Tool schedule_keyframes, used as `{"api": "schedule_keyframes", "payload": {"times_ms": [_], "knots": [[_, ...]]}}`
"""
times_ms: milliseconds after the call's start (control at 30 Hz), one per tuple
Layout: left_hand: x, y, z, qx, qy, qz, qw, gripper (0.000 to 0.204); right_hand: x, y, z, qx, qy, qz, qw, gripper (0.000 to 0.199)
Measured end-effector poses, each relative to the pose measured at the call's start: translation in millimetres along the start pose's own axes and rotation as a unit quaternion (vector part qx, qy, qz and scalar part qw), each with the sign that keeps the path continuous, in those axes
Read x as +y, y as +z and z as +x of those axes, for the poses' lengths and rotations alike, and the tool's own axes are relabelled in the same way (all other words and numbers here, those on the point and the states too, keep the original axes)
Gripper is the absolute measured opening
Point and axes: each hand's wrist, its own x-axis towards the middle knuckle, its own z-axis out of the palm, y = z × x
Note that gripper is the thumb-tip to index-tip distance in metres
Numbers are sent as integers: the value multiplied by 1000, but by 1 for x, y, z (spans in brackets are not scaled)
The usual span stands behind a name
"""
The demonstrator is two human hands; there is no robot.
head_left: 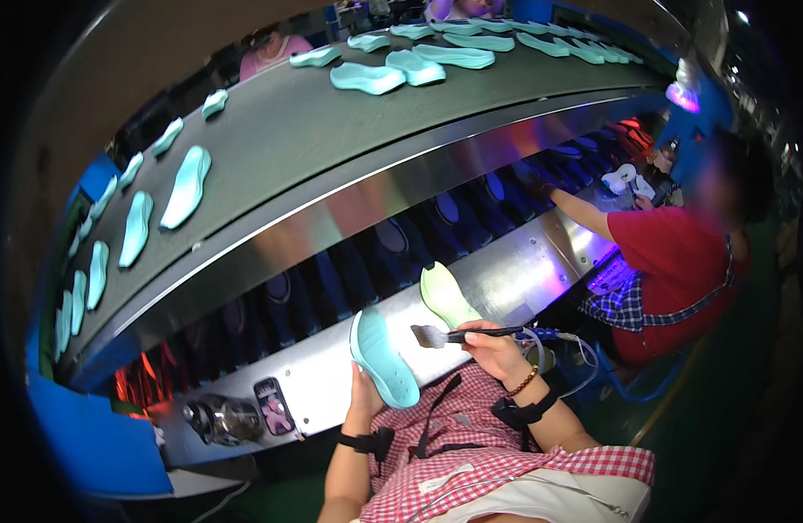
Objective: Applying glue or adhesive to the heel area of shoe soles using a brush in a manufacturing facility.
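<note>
A turquoise shoe sole (386, 362) is held in my left hand (364, 394), its hollow inner face turned up and its lower end tilted over my lap. My right hand (496, 350) grips the black handle of a flat brush (433, 336), with the bristles pointing left toward the sole but apart from it. A thin clear tube runs close to my right hand. Just beyond the brush, a pale yellow-green shoe sole (446, 295) lies on the metal ledge (332, 383).
A dark conveyor belt (271, 131) carries several turquoise soles (188, 187). Dark shoe uppers (393, 235) line the shelf below it. A phone (273, 406) and a bottle (223, 420) stand at the ledge's left. At right sits a co-worker in a red shirt (672, 270).
</note>
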Motion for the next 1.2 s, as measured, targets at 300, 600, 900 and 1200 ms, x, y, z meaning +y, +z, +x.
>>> {"api": "schedule_keyframes", "payload": {"times_ms": [300,600,900,1200], "knots": [[34,37,-39,-118,-73,-257,957,90,26,47,-20,-73,38,-26,996,22],[58,40,-32,-139,-63,-320,935,85,17,68,-1,-58,32,-95,993,17],[66,51,-31,-127,-26,-344,930,82,20,70,37,-64,3,-128,990,19],[48,59,-36,-69,35,-305,949,72,16,88,44,-52,-41,-252,965,17]]}}
